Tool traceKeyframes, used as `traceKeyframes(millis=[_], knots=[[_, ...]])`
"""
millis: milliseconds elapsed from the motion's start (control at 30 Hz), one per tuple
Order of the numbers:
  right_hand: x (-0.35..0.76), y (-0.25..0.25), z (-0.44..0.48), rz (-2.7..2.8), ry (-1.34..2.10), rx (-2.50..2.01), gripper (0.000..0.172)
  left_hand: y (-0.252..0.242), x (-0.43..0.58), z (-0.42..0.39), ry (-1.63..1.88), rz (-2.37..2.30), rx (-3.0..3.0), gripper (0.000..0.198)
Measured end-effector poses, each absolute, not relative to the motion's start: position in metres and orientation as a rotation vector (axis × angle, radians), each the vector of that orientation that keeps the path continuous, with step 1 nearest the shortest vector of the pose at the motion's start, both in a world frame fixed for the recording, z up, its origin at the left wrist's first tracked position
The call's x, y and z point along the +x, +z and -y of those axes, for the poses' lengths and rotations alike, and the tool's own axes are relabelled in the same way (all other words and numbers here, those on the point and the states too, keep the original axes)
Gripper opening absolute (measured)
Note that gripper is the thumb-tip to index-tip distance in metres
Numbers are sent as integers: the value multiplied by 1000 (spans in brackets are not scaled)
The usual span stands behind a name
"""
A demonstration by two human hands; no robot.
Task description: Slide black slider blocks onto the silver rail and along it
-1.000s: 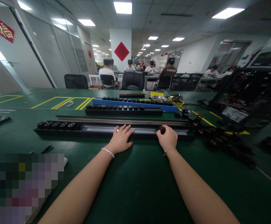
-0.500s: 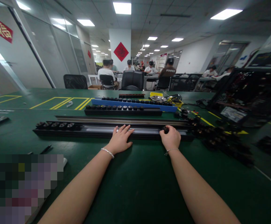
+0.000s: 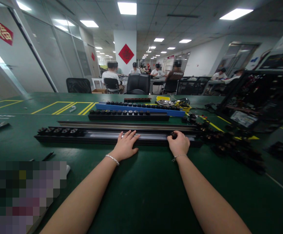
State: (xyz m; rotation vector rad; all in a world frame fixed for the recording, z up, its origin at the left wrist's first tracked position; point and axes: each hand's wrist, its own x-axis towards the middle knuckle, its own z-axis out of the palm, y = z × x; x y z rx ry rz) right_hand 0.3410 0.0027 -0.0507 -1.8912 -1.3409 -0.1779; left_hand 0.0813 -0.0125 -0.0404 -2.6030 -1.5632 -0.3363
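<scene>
Head: right grip (image 3: pixel 179 143) pinches a half-hidden black part (image 3: pixel 173 135); left grip (image 3: pixel 126 144), spread, hides some rail (image 3: pixel 151 137).

Office-like workshop: yellow-lined green workbench (image 3: pixel 143 195)

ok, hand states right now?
Left hand: open, fingers spread on the near black rail, gripping nothing.
Right hand: closed, thumb and fingers around a small black part.

Black parts (image 3: pixel 57 130): five at the near rail's (image 3: pixel 153 142) left end, one in the right hand (image 3: pixel 179 143). Bracelets (image 3: pixel 112 159): two.
</scene>
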Motion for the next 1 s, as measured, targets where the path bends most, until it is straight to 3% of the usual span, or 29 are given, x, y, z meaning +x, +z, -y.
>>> traceKeyframes(millis=[1000], knots=[[355, -49, -4, 1177, -208, -1957, 35, -41, 81, 13, -321, 1578, -2603, 63]])
